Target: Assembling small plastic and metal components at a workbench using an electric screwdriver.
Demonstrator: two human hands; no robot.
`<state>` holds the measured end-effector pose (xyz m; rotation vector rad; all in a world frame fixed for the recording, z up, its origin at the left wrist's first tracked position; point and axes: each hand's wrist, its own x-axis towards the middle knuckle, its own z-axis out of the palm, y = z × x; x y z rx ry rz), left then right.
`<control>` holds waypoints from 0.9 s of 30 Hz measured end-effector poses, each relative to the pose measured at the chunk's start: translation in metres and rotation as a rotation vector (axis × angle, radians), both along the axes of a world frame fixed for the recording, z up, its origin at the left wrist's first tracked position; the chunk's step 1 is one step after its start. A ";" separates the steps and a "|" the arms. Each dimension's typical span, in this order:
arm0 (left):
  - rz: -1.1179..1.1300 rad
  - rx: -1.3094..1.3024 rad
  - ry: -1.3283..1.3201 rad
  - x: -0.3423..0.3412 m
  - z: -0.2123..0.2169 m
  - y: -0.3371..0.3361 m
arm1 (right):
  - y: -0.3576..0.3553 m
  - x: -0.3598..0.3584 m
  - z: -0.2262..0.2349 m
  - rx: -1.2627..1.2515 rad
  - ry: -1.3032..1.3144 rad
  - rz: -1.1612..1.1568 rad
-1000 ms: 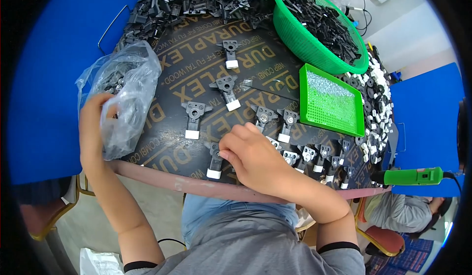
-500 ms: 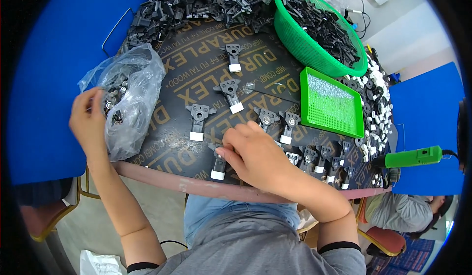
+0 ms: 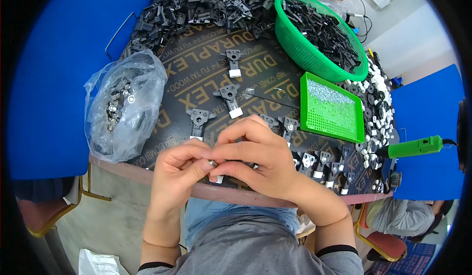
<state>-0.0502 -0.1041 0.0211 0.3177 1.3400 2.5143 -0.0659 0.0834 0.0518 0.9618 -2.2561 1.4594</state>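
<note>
My left hand (image 3: 177,171) is closed in a pinch on a small round metal part (image 3: 212,164). My right hand (image 3: 263,159) meets it there, with thumb and forefinger closed about the same part. Under the hands, a black plastic bracket with a white end block (image 3: 217,179) is mostly hidden. Just beyond lies a similar bracket (image 3: 199,118), and two more (image 3: 229,96) (image 3: 233,61) lie farther back. Right of my right hand are several brackets, some with a round metal piece seated in them (image 3: 290,125). At left, a clear plastic bag (image 3: 147,98) holds several round metal parts (image 3: 114,106).
Black plastic parts (image 3: 206,4) are heaped at the back. A green basket (image 3: 314,53) holds black strips; a green tray (image 3: 332,115) holds small shiny pieces. White and black pieces (image 3: 381,107) and a green-handled tool (image 3: 415,147) lie right. A person (image 3: 400,218) sits at far right.
My left hand has come out of the plastic bag to the middle, bringing a small metal part. My right hand has lifted off the nearest bracket and joined my left.
</note>
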 end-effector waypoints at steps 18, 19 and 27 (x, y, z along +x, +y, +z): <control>-0.175 0.138 -0.280 0.003 -0.005 0.003 | 0.014 -0.006 0.002 0.049 -0.071 0.005; -0.172 0.140 -0.280 0.004 -0.007 0.003 | 0.014 -0.007 0.001 0.051 -0.072 0.009; -0.088 0.130 -0.344 0.009 -0.021 -0.002 | 0.032 -0.065 -0.013 0.278 -0.311 -0.366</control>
